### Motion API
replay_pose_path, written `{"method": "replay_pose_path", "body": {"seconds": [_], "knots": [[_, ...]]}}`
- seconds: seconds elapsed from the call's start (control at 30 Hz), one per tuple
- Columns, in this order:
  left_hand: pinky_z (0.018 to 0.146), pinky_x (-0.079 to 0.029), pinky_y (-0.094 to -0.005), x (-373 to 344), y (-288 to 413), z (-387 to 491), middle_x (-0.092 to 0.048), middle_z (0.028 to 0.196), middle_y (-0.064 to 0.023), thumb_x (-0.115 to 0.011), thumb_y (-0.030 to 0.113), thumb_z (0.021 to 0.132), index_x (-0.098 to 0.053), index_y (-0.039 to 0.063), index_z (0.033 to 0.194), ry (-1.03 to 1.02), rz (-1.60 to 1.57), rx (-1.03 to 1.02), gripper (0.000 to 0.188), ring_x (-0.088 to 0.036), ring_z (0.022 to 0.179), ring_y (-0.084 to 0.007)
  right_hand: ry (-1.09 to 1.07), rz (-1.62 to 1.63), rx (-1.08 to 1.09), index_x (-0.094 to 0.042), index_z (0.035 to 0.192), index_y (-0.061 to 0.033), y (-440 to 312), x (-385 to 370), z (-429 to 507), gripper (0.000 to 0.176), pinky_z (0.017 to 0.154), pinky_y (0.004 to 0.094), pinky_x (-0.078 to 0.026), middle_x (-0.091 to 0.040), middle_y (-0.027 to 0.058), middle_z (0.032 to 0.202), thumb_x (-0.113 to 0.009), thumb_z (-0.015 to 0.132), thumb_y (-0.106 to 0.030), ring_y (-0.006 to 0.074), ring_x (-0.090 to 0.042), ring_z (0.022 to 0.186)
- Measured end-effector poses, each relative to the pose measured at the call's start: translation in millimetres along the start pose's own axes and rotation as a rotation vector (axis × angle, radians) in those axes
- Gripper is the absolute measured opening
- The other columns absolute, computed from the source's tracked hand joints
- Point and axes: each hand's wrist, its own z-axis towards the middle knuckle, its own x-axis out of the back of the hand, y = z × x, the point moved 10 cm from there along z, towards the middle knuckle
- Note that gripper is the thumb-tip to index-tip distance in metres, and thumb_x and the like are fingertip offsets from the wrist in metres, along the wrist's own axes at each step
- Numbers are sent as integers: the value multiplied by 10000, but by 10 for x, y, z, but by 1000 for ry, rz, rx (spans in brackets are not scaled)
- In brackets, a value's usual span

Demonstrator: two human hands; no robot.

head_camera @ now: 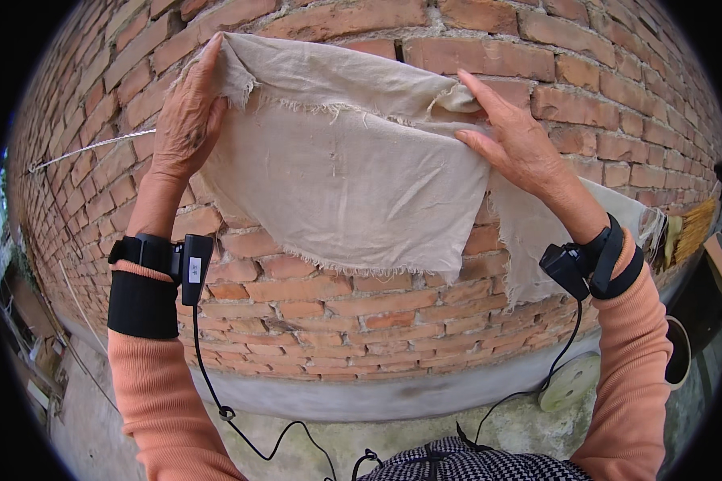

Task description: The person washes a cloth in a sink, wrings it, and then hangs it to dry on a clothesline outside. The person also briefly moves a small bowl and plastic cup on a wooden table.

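A beige cloth [349,186] with frayed edges hangs in front of the brick wall, its upper part folded over towards me. At its upper left corner, my left hand [186,129] grips the cloth, fingers pointing up and thumb against the front. My right hand [517,144] holds the bunched right end of the fold, between a spread thumb and forefinger; the other fingers are largely hidden. A white twisted rope [90,147] runs from the wall at the left and disappears behind my left hand. Another pale frayed cloth [529,240] hangs at the right, partly behind my right forearm.
The brick wall [337,324] fills most of the view above a grey plinth [337,397]. A round disc with holes [568,382] leans at its foot. Broom bristles [692,231] and a round container [678,352] are at the right. Cables [259,448] hang from my wrist devices.
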Motion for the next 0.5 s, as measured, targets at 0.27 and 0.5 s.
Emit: {"method": "replay_pose_path", "body": {"seconds": [0.27, 0.5], "knots": [[704, -500, -351, -471, -516, -426, -660, 882, -124, -489, 296, 914, -542, 112, 1172, -398, -179, 363, 321, -643, 797, -265, -326, 411, -259, -571, 1102, -4, 120, -418, -195, 347, 685, 290, -455, -623, 96, 846, -582, 862, -255, 163, -570, 772], [677, -480, -279, -161, -479, -516, -647, 821, -90, -558, 345, 879, -653, 71, 957, -233, -223, 338, 300, -613, 751, -194, -332, 434, -205, -609, 1060, -15, -9, -297, -237, 291, 737, 232, -435, -616, 46, 894, -601, 859, -226, 101, -540, 831]]}}
